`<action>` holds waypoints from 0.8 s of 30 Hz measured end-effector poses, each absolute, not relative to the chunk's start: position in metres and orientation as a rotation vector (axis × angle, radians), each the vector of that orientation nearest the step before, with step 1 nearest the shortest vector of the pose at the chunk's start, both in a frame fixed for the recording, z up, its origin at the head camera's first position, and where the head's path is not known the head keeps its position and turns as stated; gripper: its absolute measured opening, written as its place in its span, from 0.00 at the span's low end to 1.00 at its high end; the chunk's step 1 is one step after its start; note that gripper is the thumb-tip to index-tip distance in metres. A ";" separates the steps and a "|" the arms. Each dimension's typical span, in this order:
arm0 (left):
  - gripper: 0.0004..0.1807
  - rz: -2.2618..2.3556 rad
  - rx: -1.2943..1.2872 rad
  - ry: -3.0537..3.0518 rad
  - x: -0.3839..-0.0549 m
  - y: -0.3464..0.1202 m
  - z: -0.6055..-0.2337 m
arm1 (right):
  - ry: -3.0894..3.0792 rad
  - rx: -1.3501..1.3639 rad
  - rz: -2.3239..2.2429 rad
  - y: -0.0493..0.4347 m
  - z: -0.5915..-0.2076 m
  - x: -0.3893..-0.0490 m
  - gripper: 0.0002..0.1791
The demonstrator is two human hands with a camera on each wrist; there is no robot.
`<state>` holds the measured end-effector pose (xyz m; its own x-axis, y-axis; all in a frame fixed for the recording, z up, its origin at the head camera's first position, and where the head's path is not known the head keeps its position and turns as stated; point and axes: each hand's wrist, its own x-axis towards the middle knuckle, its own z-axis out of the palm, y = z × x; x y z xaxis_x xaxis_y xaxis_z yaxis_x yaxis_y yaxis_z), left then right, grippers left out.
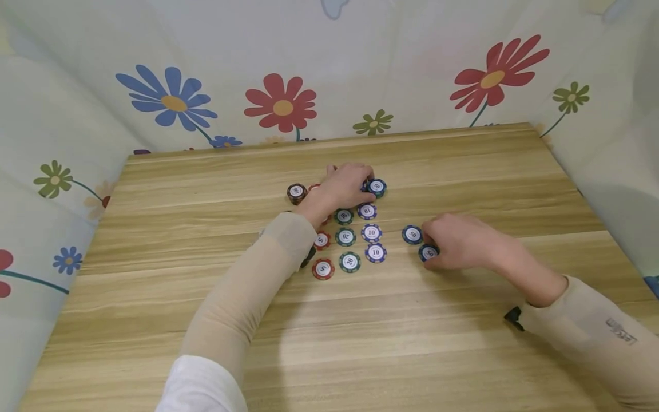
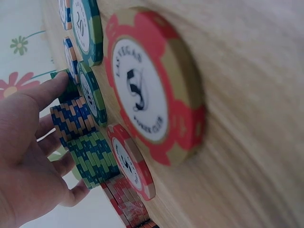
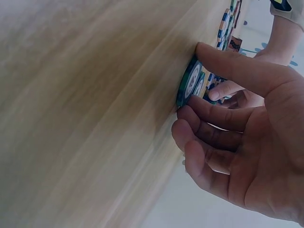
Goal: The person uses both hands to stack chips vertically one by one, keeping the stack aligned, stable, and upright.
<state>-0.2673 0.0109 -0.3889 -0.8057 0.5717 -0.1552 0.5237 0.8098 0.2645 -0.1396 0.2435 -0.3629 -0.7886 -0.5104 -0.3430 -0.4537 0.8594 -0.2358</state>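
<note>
My right hand [image 1: 460, 240] pinches a blue-green poker chip [image 3: 190, 83] marked 50 by its edge, with thumb and index finger; the chip is low over the wooden table. Right beside it lies another 50 chip [image 1: 412, 234]. At the back row my left hand [image 1: 347, 186] reaches over the stacks, its thumb and index finger around a short stack of 50 chips [image 1: 377, 187]. In the left wrist view its other fingers pass behind the blue-and-tan stack [image 2: 73, 121] and the green stack [image 2: 93, 159].
Single chips lie in columns in front of the stacks: red 5s [image 1: 322, 269], green 20s [image 1: 349, 262] and blue 10s [image 1: 376, 252]. A dark stack [image 1: 296, 191] stands at the back left. A flowered cloth [image 1: 329, 68] borders the wooden table [image 1: 360, 343].
</note>
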 end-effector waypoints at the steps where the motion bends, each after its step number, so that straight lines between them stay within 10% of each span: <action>1: 0.25 0.306 0.850 2.768 -0.268 0.011 -0.389 | 2.633 -0.717 -0.197 0.243 -0.362 -0.140 0.16; 24: 0.23 0.300 0.854 2.773 -0.266 0.010 -0.388 | 2.734 -0.699 -0.285 0.250 -0.348 -0.154 0.17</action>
